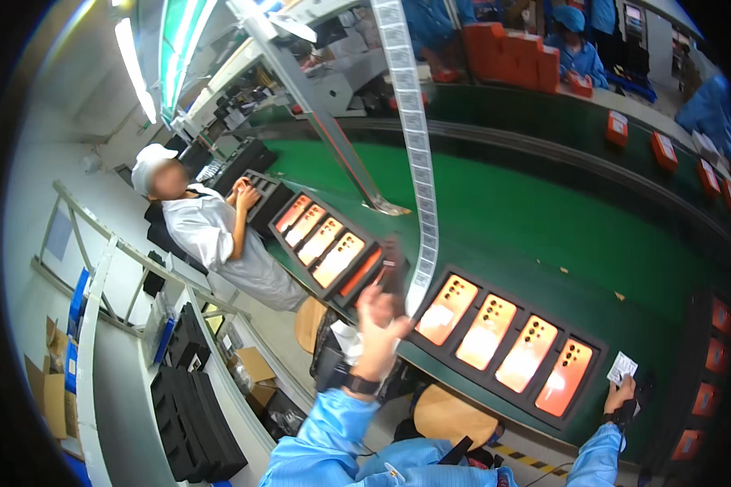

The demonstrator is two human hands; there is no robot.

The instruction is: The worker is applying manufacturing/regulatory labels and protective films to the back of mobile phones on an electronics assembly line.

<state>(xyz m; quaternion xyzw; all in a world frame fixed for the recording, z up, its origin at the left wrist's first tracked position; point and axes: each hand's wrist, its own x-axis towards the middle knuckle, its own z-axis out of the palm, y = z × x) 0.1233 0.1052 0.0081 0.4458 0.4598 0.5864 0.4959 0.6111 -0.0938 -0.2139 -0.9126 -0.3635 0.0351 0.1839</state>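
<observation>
My left hand (375, 325) is raised at the near edge of the bench, its fingers smeared by motion. It is beside the lower end of a long strip of pale labels (421, 174) that hangs from above. A dark blurred object (392, 268) shows just above the fingers; whether I hold it I cannot tell. At the right, my right hand (620, 396) pinches a small white printed slip (623, 368) over the green bench. Between my hands lies a black tray (481, 335) with several orange phones (486, 331), camera sides up.
Farther left, another black tray (304, 266) holds orange phones, next to a person in white (211, 223). More orange items in black trays line the far right (716, 355). A metal post (325, 122) rises from the green bench (512, 219). Stools (451, 415) stand below.
</observation>
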